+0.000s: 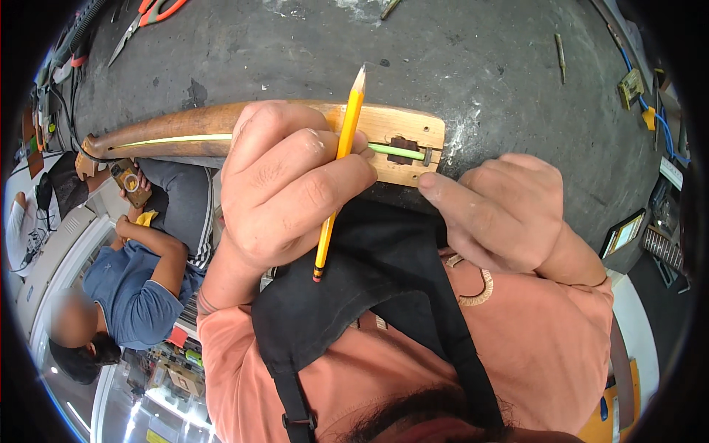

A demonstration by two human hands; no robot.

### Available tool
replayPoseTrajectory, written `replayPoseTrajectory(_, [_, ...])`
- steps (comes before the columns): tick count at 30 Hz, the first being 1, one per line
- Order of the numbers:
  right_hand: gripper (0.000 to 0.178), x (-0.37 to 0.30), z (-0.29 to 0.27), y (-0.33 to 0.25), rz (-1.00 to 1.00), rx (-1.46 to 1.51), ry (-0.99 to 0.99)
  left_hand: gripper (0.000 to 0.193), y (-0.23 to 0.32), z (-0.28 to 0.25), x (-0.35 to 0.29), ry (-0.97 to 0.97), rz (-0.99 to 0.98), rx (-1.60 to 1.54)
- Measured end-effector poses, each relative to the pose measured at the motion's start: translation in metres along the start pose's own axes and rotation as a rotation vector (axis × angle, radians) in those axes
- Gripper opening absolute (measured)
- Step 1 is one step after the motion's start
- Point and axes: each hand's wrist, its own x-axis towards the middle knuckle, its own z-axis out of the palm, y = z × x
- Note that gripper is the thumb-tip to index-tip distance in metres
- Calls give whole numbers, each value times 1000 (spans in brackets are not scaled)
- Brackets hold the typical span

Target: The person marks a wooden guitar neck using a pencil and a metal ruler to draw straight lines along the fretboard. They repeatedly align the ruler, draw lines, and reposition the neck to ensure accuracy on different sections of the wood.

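A long wooden guitar neck [177, 122] lies across in front of me, its pale, squared end to the right. A green rod [394, 151] runs along a groove in it, over a dark brown block [405, 145] set in the wood, to a metal end piece [428, 156]. My left hand [288, 181] is closed over the neck and has a yellow pencil [342, 166] between its fingers, sharpened tip up. My right hand [502, 203] points with the index finger at the neck's lower right corner, its other fingers curled; the thumb is hidden.
Red-handled scissors [140, 26] lie on the dark worktop [495, 52] at the far left. A thin stick [560, 59] lies at the far right, near a cable with a small box. Another person [140, 288] sits at the left, holding a phone [129, 183].
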Motion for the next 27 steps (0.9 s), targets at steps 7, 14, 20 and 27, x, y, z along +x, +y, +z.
replayPoseTrajectory(7, [44, 4, -4, 2, 42, 22, 79, 33, 2, -2, 3, -20, -7, -15])
replayPoseTrajectory(14, [35, 7, 9, 9, 62, 25, 214, 34, -3, -2, 1, -19, 17, -13])
replayPoseTrajectory(20, [32, 11, 11, 8, 75, 29, 214, 35, -5, -4, 0, -14, 17, -11])
replayPoseTrajectory(27, [27, 16, 10, 6, 134, 77, 188, 36, -10, -8, 0, -15, 17, -20])
